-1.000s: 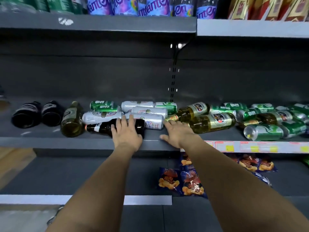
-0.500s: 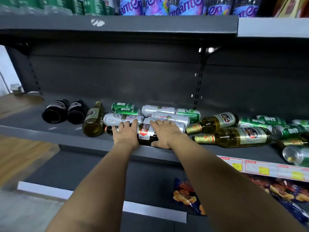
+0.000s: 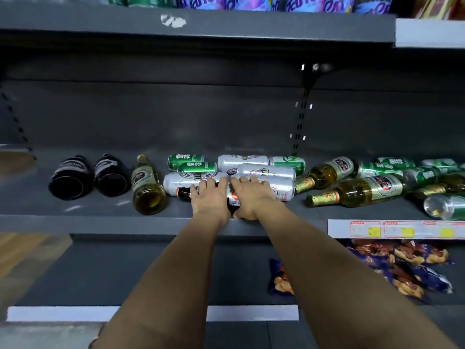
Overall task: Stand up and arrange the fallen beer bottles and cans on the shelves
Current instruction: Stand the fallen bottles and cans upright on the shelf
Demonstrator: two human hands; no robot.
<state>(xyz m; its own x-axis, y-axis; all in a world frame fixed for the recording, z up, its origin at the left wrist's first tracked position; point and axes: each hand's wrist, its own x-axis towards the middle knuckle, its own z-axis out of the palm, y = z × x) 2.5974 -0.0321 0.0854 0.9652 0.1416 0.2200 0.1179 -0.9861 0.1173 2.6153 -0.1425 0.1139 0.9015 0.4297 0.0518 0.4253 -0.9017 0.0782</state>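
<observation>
A dark brown beer bottle (image 3: 183, 192) lies on its side at the front of the grey shelf (image 3: 100, 222), neck pointing left. My left hand (image 3: 210, 197) grips its middle and my right hand (image 3: 251, 197) grips its lower body; both cover most of it. Behind lie several silver cans (image 3: 266, 171) and green cans (image 3: 186, 161). Left of them lie a green glass bottle (image 3: 147, 187) and two dark bottles (image 3: 71, 178), bottoms toward me. Right of my hands lie two more gold-necked green bottles (image 3: 357, 191).
More green cans (image 3: 445, 206) and bottles pile up at the shelf's right end, above yellow price tags (image 3: 405, 230). Snack bags (image 3: 402, 268) lie on the lower shelf. The upper shelf (image 3: 201, 23) carries drink bottles overhead. The back of the middle shelf behind the cans is bare.
My right hand came off the shelf edge and joined my left hand on the dark brown bottle. The view shifted left and closer to the shelf.
</observation>
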